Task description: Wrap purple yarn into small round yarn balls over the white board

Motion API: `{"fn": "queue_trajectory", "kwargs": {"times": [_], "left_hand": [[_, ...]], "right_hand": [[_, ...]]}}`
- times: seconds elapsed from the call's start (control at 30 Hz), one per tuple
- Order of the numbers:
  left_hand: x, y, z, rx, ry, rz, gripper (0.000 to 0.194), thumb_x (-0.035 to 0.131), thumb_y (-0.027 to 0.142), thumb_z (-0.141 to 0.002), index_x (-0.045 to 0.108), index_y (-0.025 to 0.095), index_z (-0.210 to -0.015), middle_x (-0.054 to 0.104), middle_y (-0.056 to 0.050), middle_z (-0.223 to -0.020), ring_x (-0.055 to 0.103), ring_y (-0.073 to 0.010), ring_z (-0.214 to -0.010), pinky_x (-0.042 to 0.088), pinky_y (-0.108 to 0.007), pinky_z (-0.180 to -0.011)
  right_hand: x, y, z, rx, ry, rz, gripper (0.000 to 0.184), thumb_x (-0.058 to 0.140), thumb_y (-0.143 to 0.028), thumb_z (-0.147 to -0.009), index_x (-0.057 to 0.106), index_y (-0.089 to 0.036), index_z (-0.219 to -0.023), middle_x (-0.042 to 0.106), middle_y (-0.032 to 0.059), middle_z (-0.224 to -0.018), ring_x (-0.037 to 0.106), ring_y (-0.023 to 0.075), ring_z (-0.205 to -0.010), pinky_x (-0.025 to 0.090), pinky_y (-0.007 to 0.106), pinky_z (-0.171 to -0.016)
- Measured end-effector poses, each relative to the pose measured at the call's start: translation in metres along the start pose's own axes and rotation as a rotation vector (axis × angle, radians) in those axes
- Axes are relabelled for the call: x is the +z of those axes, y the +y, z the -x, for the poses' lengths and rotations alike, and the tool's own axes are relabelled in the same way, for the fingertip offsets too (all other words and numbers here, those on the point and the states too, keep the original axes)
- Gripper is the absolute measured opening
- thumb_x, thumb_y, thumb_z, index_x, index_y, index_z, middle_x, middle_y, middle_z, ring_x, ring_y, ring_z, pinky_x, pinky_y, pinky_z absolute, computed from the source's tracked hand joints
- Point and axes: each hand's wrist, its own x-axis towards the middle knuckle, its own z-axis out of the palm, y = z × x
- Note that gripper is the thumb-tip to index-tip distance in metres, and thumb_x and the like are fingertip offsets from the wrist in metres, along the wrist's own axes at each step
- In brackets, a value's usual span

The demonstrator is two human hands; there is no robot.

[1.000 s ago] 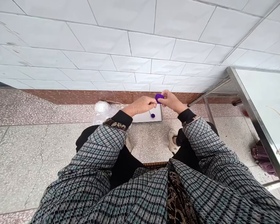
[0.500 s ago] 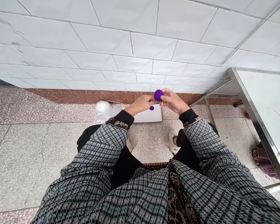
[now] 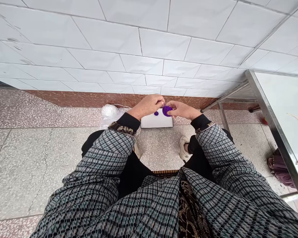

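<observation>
My right hand (image 3: pixel 179 109) is closed around a ball of purple yarn (image 3: pixel 167 111), its fingers on the ball's right side. Just left of the ball, my left hand (image 3: pixel 151 103) pinches a purple strand that runs to the ball. Below both hands a white box or board (image 3: pixel 157 123) with a dark edge lies on the floor. On it rests a smaller purple piece (image 3: pixel 156 113), apparently a little yarn; its exact form is too small to tell.
A ball of white yarn (image 3: pixel 109 111) sits on clear plastic (image 3: pixel 105 123) to the left. At the right stands a metal-framed table (image 3: pixel 273 112), a maroon cloth-like thing (image 3: pixel 280 168) under it. The tiled wall (image 3: pixel 129 62) rises just ahead.
The purple ball and my right hand have come down slightly. My left hand has risen a little, its fingers turned up, and a strand now shows between the hands.
</observation>
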Motion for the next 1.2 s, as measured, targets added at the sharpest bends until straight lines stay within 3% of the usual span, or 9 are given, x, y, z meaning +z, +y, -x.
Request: {"fn": "queue_trajectory", "kwargs": {"times": [0.1, 0.27, 0.37, 0.47, 0.67, 0.8, 0.93, 1.03, 1.2], "left_hand": [[0.004, -0.005, -0.002, -0.042, 0.018, 0.001, 0.018, 0.052, 0.021, -0.092, 0.067, 0.019, -0.083, 0.071, -0.006, -0.085, 0.06, -0.0175, -0.08, 0.044, -0.031, -0.078], [0.017, -0.001, 0.0, -0.034, -0.127, 0.023, 0.02, 0.051, 0.024, -0.093, 0.068, 0.019, -0.084, 0.069, -0.004, -0.08, 0.058, -0.0165, -0.071, 0.043, -0.031, -0.073], [0.02, 0.007, 0.003, 0.057, -0.302, 0.061, 0.018, 0.053, 0.024, -0.09, 0.068, 0.02, -0.081, 0.067, -0.002, -0.074, 0.055, -0.0153, -0.066, 0.042, -0.031, -0.069], [0.013, 0.013, 0.005, 0.074, -0.274, 0.06, 0.018, 0.054, 0.025, -0.089, 0.066, 0.021, -0.077, 0.066, -0.002, -0.073, 0.055, -0.0151, -0.067, 0.042, -0.031, -0.07], [-0.008, 0.011, 0.007, -0.033, -0.065, 0.055, 0.016, 0.051, 0.019, -0.09, 0.063, 0.018, -0.079, 0.066, -0.003, -0.078, 0.055, -0.0149, -0.075, 0.043, -0.03, -0.076], [-0.009, 0.007, 0.005, -0.051, -0.068, 0.06, 0.017, 0.052, 0.019, -0.092, 0.061, 0.019, -0.077, 0.062, -0.002, -0.075, 0.053, -0.015, -0.074, 0.042, -0.031, -0.076], [-0.003, 0.007, 0.003, -0.076, -0.084, 0.048, 0.017, 0.053, 0.022, -0.09, 0.06, 0.019, -0.075, 0.06, -0.002, -0.074, 0.051, -0.0154, -0.072, 0.041, -0.033, -0.075], [0.003, 0.013, 0.004, -0.033, -0.216, 0.084, 0.016, 0.054, 0.024, -0.088, 0.064, 0.019, -0.077, 0.061, -0.001, -0.073, 0.052, -0.0147, -0.068, 0.041, -0.032, -0.073], [0.001, 0.02, 0.008, 0.017, -0.365, 0.147, 0.015, 0.056, 0.025, -0.085, 0.067, 0.019, -0.077, 0.06, 0.001, -0.067, 0.052, -0.0127, -0.062, 0.04, -0.029, -0.066]], "right_hand": [[-0.001, -0.006, 0.003, -0.086, -0.064, -0.199, 0.033, 0.081, -0.015, -0.078, 0.063, -0.019, -0.105, 0.069, -0.0002, -0.092, 0.061, 0.0079, -0.06, 0.056, 0.022, -0.057], [-0.006, -0.01, 0.001, -0.229, 0.2, -0.49, 0.047, 0.087, -0.027, -0.075, 0.053, -0.024, -0.107, 0.066, -0.0034, -0.092, 0.064, 0.0085, -0.069, 0.06, 0.024, -0.07], [-0.006, -0.006, -0.004, -0.207, 0.303, -0.452, 0.046, 0.087, -0.028, -0.078, 0.049, -0.024, -0.103, 0.065, -0.0039, -0.09, 0.061, 0.0078, -0.067, 0.058, 0.023, -0.069], [-0.005, -0.001, -0.007, -0.114, 0.337, -0.24, 0.041, 0.084, -0.016, -0.079, 0.05, -0.023, -0.1, 0.063, -0.0038, -0.083, 0.054, 0.0075, -0.059, 0.052, 0.02, -0.056], [-0.008, -0.005, 0.004, -0.053, -0.193, -0.069, 0.025, 0.077, -0.011, -0.082, 0.066, -0.017, -0.104, 0.066, 0.0011, -0.083, 0.056, 0.0101, -0.059, 0.052, 0.022, -0.052], [-0.015, -0.008, 0.009, -0.159, -0.31, -0.214, 0.042, 0.088, -0.03, -0.076, 0.066, -0.016, -0.109, 0.067, 0.001, -0.09, 0.058, 0.0084, -0.063, 0.052, 0.021, -0.055], [-0.016, -0.012, 0.007, -0.249, -0.007, -0.401, 0.062, 0.094, -0.05, -0.072, 0.059, -0.021, -0.113, 0.063, 0.0001, -0.09, 0.06, 0.0105, -0.07, 0.055, 0.024, -0.062], [-0.013, -0.01, 0.0, -0.294, 0.252, -0.478, 0.06, 0.09, -0.053, -0.078, 0.053, -0.025, -0.117, 0.059, -0.0003, -0.09, 0.061, 0.0126, -0.076, 0.056, 0.024, -0.065], [-0.011, 0.001, -0.012, -0.134, 0.355, -0.261, 0.039, 0.083, -0.024, -0.084, 0.051, -0.023, -0.106, 0.061, -0.0016, -0.086, 0.055, 0.0093, -0.065, 0.05, 0.02, -0.057]]}}
